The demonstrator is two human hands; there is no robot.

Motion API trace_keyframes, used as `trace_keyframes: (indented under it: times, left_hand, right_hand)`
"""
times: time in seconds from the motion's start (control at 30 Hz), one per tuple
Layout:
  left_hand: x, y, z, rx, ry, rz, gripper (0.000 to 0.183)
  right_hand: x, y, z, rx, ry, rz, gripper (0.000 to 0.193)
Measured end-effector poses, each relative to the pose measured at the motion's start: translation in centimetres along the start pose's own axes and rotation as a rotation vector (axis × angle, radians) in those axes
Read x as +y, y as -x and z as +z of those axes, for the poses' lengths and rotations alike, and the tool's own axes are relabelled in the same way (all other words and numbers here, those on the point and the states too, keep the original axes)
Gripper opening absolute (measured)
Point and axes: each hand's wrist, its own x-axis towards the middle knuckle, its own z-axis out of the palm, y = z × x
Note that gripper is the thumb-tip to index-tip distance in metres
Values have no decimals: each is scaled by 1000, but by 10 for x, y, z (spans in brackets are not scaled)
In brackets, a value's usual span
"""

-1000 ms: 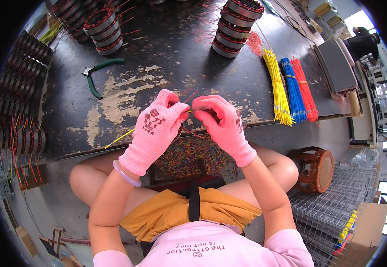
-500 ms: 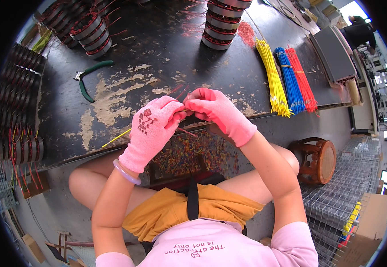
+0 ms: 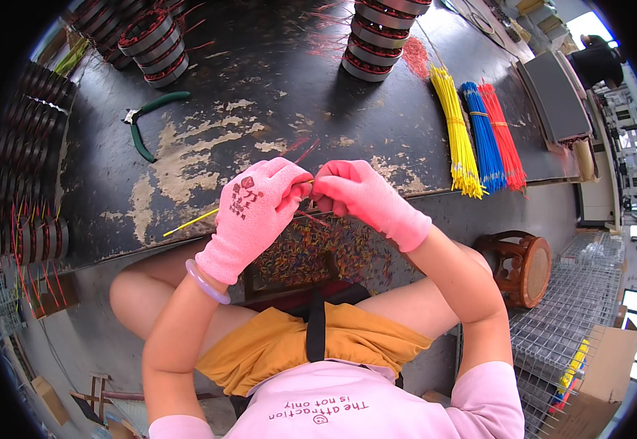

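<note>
Both hands wear pink gloves and meet just above the near edge of the dark table. My left hand [image 3: 254,212] is closed in a pinch on a thin yellow wire [image 3: 190,222], whose long end sticks out to the left below the hand. My right hand [image 3: 371,199] is closed too, its fingertips close beside the left ones; what they pinch is hidden. Thin red wires [image 3: 307,151] show just beyond the fingers, and a short reddish strand hangs below them.
Green-handled cutters [image 3: 137,124] lie at left. Ring-shaped cores with red windings stand stacked at the back [image 3: 378,36] and left [image 3: 159,51]. Yellow [image 3: 455,135], blue [image 3: 482,135] and red wire bundles [image 3: 503,135] lie at right. A wooden stool [image 3: 527,269] stands right; wire scraps fill a tray [image 3: 311,249] below.
My right hand has shifted slightly right and down, and its fingertips sit a little apart from the left ones. The left hand keeps its pinch on the yellow wire. The view has shifted slightly.
</note>
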Motion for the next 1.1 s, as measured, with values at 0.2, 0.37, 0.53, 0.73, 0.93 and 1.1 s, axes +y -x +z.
trace_keyframes:
  times: [0.2, 0.37, 0.53, 0.73, 0.93, 1.1]
  left_hand:
    - [-4, 2, 0, 4, -6, -22, 13]
    - [-2, 1, 2, 27, -12, -9, 8]
    - [-2, 1, 0, 12, 5, -3, 8]
    - [-1, 1, 0, 9, 25, -25, 9]
    - [-1, 1, -2, -4, 41, -26, 11]
    - [-2, 1, -2, -18, 49, -11, 13]
  right_hand:
    - [-3, 10, -2, 217, 821, -544, 18]
    - [0, 0, 2, 278, 808, -713, 16]
    - [-10, -2, 5, 103, 36, 1, 21]
    - [3, 9, 8, 540, 1122, -950, 26]
    - [-9, 10, -2, -72, -39, 96, 23]
    - [0, 11, -7, 306, 1068, -723, 22]
